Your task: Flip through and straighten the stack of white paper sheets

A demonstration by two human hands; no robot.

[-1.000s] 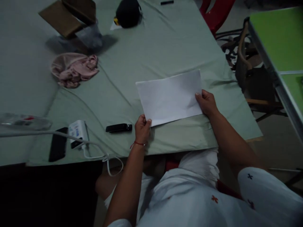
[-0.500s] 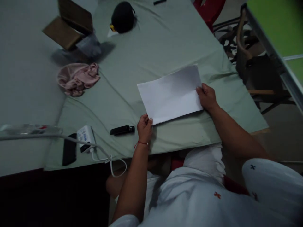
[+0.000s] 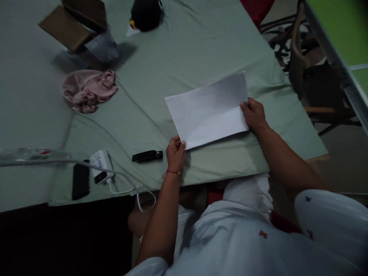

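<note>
The left hand [image 3: 175, 155] pinches the paper [image 3: 211, 113] at its near left corner, the right hand [image 3: 254, 115] its right edge, above the counter [image 3: 201, 53]. Probably light, bendy, easily creased: best held by opposite edges.

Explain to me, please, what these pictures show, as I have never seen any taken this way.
Certainly. There is no machine here: a person works with two bare hands, and every picture comes from one camera worn on that person's head, looking forward and down. The left hand holds the paper near its lower left corner, and the right hand holds its right edge. I cannot tell whether it is one sheet or several. On the cloth-covered table, to the left, lie what looks like a black stapler, a white box, apparently a phone and a pink cloth.
</note>
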